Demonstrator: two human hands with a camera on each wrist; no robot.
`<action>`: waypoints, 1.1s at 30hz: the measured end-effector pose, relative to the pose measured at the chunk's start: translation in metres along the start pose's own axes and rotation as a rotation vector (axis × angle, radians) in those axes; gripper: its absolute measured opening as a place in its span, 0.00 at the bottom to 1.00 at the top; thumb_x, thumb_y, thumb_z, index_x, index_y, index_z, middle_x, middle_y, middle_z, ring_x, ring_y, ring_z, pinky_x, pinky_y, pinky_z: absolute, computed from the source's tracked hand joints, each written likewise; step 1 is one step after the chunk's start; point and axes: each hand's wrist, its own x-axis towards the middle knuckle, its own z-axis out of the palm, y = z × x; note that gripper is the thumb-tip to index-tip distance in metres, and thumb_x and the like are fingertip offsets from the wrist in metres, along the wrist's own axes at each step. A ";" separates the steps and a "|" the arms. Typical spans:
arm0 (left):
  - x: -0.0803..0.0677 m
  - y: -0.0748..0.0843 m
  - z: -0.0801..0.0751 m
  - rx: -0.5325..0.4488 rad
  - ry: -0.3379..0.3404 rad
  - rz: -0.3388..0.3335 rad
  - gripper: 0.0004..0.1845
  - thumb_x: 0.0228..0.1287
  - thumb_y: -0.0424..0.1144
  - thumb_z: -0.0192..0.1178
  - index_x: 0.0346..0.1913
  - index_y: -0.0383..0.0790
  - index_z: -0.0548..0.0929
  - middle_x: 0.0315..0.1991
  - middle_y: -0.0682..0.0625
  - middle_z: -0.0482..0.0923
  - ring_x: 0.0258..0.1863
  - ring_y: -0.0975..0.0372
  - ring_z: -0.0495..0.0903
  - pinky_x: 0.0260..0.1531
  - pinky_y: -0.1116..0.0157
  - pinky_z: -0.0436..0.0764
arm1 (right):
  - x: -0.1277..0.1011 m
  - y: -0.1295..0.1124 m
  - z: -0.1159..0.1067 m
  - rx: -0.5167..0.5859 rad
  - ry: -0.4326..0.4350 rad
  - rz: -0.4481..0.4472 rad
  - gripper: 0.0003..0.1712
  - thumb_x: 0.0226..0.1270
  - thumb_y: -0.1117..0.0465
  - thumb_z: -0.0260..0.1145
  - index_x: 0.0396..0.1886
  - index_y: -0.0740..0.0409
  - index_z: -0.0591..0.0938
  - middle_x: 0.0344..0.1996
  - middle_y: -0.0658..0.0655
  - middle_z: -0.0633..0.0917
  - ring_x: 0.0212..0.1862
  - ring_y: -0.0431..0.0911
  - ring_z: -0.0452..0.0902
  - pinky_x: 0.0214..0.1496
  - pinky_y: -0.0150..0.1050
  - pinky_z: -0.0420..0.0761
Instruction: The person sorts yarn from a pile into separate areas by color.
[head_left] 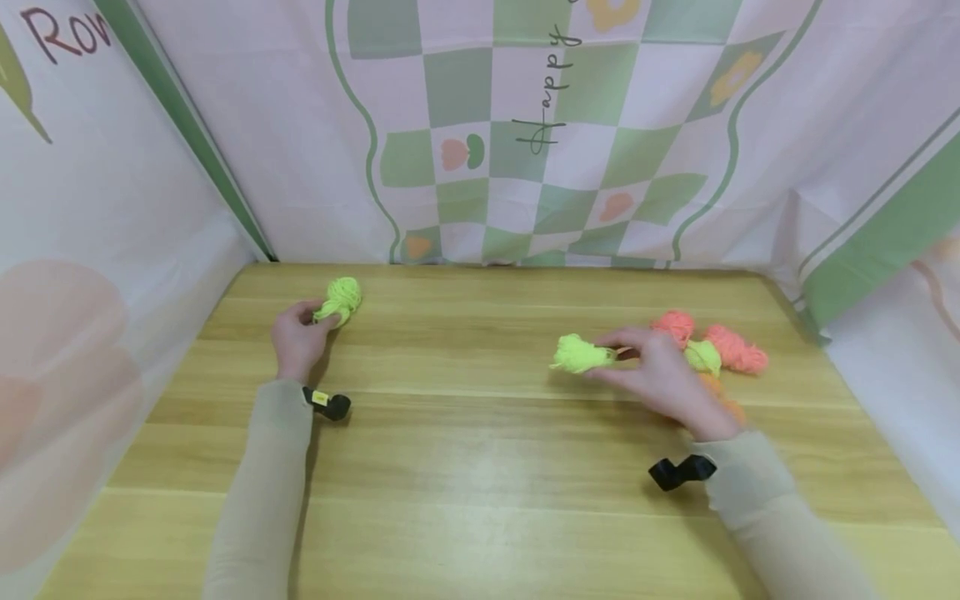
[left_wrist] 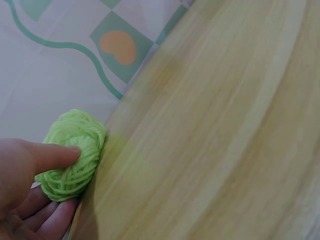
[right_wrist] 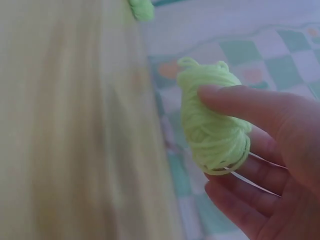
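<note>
While pinching one lime yarn bundle (head_left: 341,301) at far-left table (head_left: 480,467) edge with left hand (head_left: 297,337); gripping second lime bundle (head_left: 579,354) in right hand (head_left: 660,379) fingers, mid-right, long axis lying left-right, loose end pointing left; sitting just right: pile of coral, orange, lime bundles (head_left: 712,350); leaving open wood between hands and along near edge

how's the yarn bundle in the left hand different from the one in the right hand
The left hand's yarn bundle lies near the table's far left corner; the right hand's yarn bundle is right of centre, beside the pile of pink and green bundles. The left one looks rounder, the right one longer. The left hand pinches its bundle from the near side; the right hand from the right. Both are neon yellow-green.
</note>
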 end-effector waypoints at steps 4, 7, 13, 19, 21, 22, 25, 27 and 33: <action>0.001 0.000 0.000 -0.001 0.001 -0.001 0.22 0.64 0.37 0.71 0.60 0.35 0.83 0.61 0.38 0.79 0.63 0.49 0.74 0.65 0.55 0.71 | 0.004 -0.004 0.020 0.025 -0.052 -0.016 0.22 0.56 0.56 0.82 0.49 0.59 0.88 0.46 0.56 0.87 0.47 0.51 0.82 0.49 0.49 0.84; 0.000 0.001 0.001 -0.002 0.001 -0.002 0.22 0.64 0.37 0.71 0.59 0.36 0.84 0.61 0.39 0.79 0.63 0.49 0.74 0.65 0.55 0.71 | 0.005 -0.008 0.034 0.035 -0.069 -0.032 0.22 0.56 0.55 0.82 0.49 0.58 0.88 0.45 0.53 0.87 0.46 0.49 0.82 0.49 0.48 0.84; -0.002 0.002 0.002 -0.002 0.004 -0.001 0.22 0.64 0.37 0.72 0.59 0.36 0.84 0.61 0.39 0.79 0.63 0.49 0.74 0.65 0.54 0.71 | 0.008 -0.017 0.056 0.064 -0.089 -0.049 0.23 0.55 0.55 0.82 0.50 0.56 0.88 0.45 0.50 0.88 0.44 0.45 0.82 0.47 0.45 0.85; -0.003 0.003 0.002 -0.001 0.005 0.000 0.22 0.64 0.37 0.72 0.59 0.36 0.84 0.60 0.38 0.80 0.63 0.49 0.75 0.65 0.55 0.71 | 0.014 -0.027 0.075 0.119 -0.123 -0.045 0.25 0.54 0.56 0.83 0.52 0.57 0.88 0.46 0.51 0.88 0.44 0.44 0.83 0.48 0.43 0.84; -0.003 0.003 0.001 0.002 0.005 0.001 0.22 0.64 0.37 0.72 0.59 0.36 0.84 0.60 0.38 0.80 0.63 0.49 0.75 0.65 0.55 0.71 | 0.016 -0.030 0.081 0.132 -0.129 -0.043 0.25 0.53 0.56 0.83 0.52 0.56 0.88 0.45 0.50 0.88 0.43 0.44 0.83 0.48 0.42 0.84; -0.002 0.003 0.001 0.001 0.006 0.001 0.22 0.64 0.37 0.72 0.59 0.35 0.84 0.60 0.38 0.80 0.62 0.49 0.75 0.65 0.55 0.71 | 0.017 -0.031 0.084 0.138 -0.131 -0.044 0.25 0.53 0.56 0.83 0.52 0.56 0.88 0.45 0.50 0.88 0.43 0.43 0.83 0.48 0.42 0.84; -0.003 0.004 0.000 0.002 0.009 0.006 0.22 0.64 0.36 0.72 0.59 0.35 0.83 0.59 0.37 0.80 0.61 0.49 0.76 0.64 0.54 0.72 | 0.021 -0.035 0.093 0.161 -0.134 -0.058 0.25 0.54 0.56 0.83 0.52 0.57 0.88 0.44 0.50 0.89 0.42 0.44 0.83 0.47 0.41 0.84; -0.003 0.004 0.000 0.003 0.009 0.009 0.22 0.64 0.36 0.71 0.60 0.34 0.83 0.59 0.37 0.80 0.61 0.49 0.76 0.63 0.54 0.72 | 0.023 -0.039 0.098 0.178 -0.134 -0.066 0.25 0.54 0.57 0.83 0.51 0.57 0.87 0.44 0.51 0.89 0.42 0.44 0.83 0.47 0.41 0.84; -0.004 0.005 0.000 0.001 0.012 0.012 0.21 0.64 0.35 0.71 0.59 0.34 0.84 0.58 0.37 0.81 0.60 0.50 0.76 0.63 0.54 0.72 | 0.033 -0.050 0.110 0.233 -0.160 -0.046 0.24 0.55 0.58 0.82 0.52 0.56 0.87 0.44 0.49 0.88 0.43 0.44 0.83 0.48 0.40 0.84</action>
